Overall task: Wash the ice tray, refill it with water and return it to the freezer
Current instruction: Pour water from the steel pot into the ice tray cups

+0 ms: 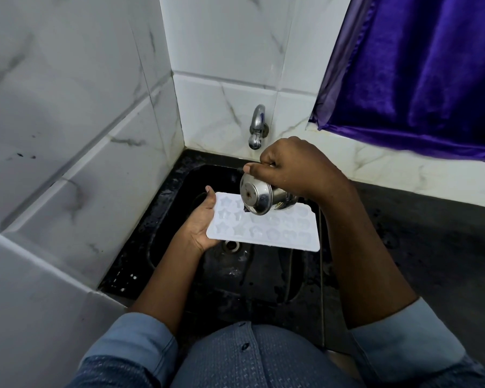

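A white ice tray [275, 233] with star and flower shaped moulds is held level over the black sink [177, 197]. My left hand [200, 222] grips its left end, thumb on top. My right hand [294, 166] holds a small steel cup [259, 196] tipped on its side over the tray's far edge, its base turned toward me. The cup hides part of the tray's back row. Whether water lies in the moulds I cannot tell.
A steel tap [256, 127] juts from the white marble-tile wall just behind my right hand. The sink drain [231, 245] shows under the tray. A dark counter [420, 233] runs to the right, with a purple curtain [420, 68] above it.
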### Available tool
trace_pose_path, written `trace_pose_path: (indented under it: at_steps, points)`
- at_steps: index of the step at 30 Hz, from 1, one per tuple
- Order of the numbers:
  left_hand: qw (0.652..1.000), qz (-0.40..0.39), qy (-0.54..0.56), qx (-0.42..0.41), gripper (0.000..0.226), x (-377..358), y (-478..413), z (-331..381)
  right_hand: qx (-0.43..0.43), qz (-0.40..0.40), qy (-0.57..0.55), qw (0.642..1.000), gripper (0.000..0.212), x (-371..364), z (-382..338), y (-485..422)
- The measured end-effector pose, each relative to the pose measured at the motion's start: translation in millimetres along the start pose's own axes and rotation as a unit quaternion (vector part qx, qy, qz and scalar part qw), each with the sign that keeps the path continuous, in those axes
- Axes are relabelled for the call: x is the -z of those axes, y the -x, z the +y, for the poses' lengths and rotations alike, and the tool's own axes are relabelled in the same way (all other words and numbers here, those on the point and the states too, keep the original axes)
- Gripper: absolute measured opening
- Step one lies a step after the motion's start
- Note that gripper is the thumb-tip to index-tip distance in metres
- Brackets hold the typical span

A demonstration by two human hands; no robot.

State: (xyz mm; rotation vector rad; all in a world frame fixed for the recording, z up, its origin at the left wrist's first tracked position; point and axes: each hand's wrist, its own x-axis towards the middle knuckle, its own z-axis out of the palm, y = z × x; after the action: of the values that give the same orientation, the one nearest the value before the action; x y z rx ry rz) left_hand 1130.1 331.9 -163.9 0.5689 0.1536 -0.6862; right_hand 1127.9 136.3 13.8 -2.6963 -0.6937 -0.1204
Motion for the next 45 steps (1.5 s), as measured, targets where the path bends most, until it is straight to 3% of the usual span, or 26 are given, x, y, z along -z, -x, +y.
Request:
trace_pose_path:
  at_steps: [13, 45]
  points:
    - [0.998, 0.021, -0.035, -0.039, 0.089, 13.2, -12.5, 0.7, 0.022, -0.006, 0.010, 1.000, 0.058, -11.0, -17.1, -18.4]
    - [0.998, 0.026, -0.044, -0.043, 0.088, 26.1, -14.7, 2.2, 0.053, 0.000, 0.063, 0.997, 0.056, -9.4, -33.2, -24.5]
